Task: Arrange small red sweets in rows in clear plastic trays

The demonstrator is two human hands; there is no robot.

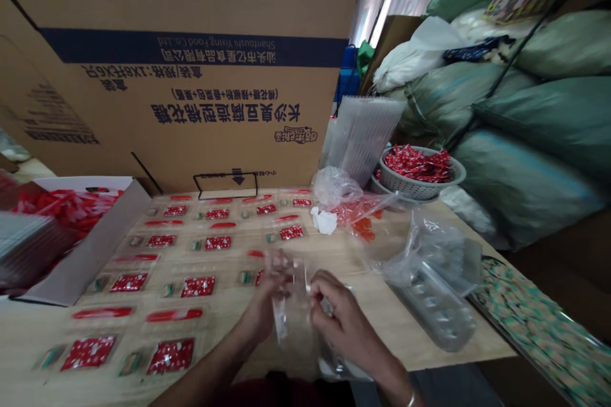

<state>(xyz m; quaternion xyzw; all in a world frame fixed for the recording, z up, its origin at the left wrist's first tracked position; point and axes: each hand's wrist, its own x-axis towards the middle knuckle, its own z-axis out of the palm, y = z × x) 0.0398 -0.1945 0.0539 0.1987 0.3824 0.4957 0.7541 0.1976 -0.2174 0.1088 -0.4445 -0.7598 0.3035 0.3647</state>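
Note:
In front of me a clear plastic tray (pixel 292 324) is held upright, partly blurred by motion. My left hand (pixel 273 283) is closed around its left side. My right hand (pixel 341 315) is closed in a pinch at the right edge of the same tray. Under the right hand more clear plastic (pixel 334 365) lies at the table edge. To the left, several filled trays are laid out in rows, each with a red stick (pixel 174 315), a red patterned packet (pixel 170 356) and a small green-and-tan piece (pixel 130 362).
A large cardboard box (pixel 229 89) stands behind the table. At left, a white box (pixel 102 238) contains red sticks. On the right are stacked clear trays (pixel 360 140), a grey basket (pixel 410 184) of red packets, bagged clear trays (pixel 429 305) and a container of green-and-tan pieces (pixel 539 331).

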